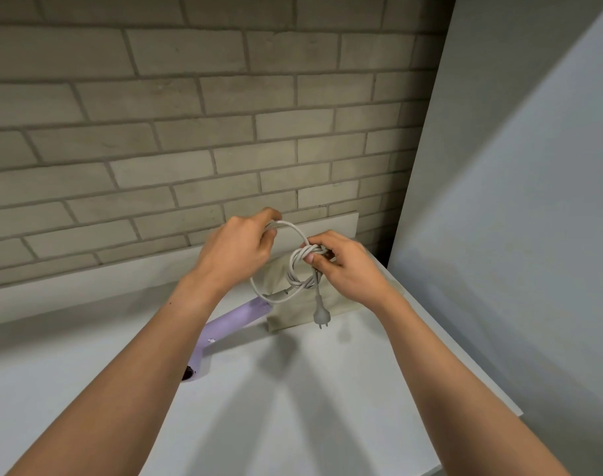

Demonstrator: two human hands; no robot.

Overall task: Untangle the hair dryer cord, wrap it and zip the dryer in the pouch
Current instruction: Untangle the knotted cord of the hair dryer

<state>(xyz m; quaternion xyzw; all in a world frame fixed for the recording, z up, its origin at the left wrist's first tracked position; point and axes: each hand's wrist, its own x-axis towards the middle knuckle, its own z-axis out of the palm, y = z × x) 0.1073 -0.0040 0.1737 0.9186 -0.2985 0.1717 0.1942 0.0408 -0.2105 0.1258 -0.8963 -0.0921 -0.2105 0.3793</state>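
Note:
A lilac hair dryer [224, 329] lies on the white counter, partly hidden under my left forearm. Its grey cord [294, 269] rises from the handle end into a tangled knot held above the counter. My left hand [238, 250] pinches a loop of the cord at the top. My right hand [344, 266] grips the twisted knot with thumb and fingers. The plug [320, 316] dangles below the knot. A beige fabric pouch [298, 312] lies flat on the counter beneath the cord, behind the dryer's handle.
The white counter [293, 389] runs to an edge at the right. A brick wall [190, 132] stands close behind it, with a low white backsplash strip [337, 223]. A pale panel [516, 201] rises at the right.

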